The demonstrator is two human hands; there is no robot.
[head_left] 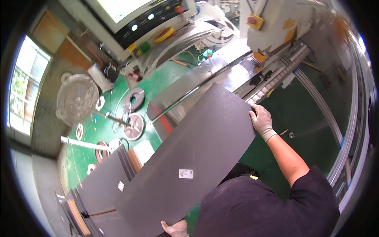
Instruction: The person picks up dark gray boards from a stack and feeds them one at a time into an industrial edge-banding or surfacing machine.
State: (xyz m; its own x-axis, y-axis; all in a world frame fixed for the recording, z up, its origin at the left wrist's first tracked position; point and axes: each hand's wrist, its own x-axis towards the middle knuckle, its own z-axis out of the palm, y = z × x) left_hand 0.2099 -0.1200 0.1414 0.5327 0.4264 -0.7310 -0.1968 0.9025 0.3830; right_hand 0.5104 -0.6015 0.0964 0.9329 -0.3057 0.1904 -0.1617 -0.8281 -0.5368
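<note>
A long dark grey panel with a small white label spans the middle of the view, tilted from lower left to upper right. My right hand, in a pale glove, is closed around its right edge near the far corner. At the bottom of the view my left hand, also gloved, grips the panel's near edge; the thumb shows and its other fingers are hidden underneath. The panel's far end overlaps the metal bed of a machine.
More dark panels are stacked at the lower left. A standing fan and rolls of edging strip are on the green floor beyond. Aluminium rails curve along the right, and a red-and-yellow emergency stop button is on the machine.
</note>
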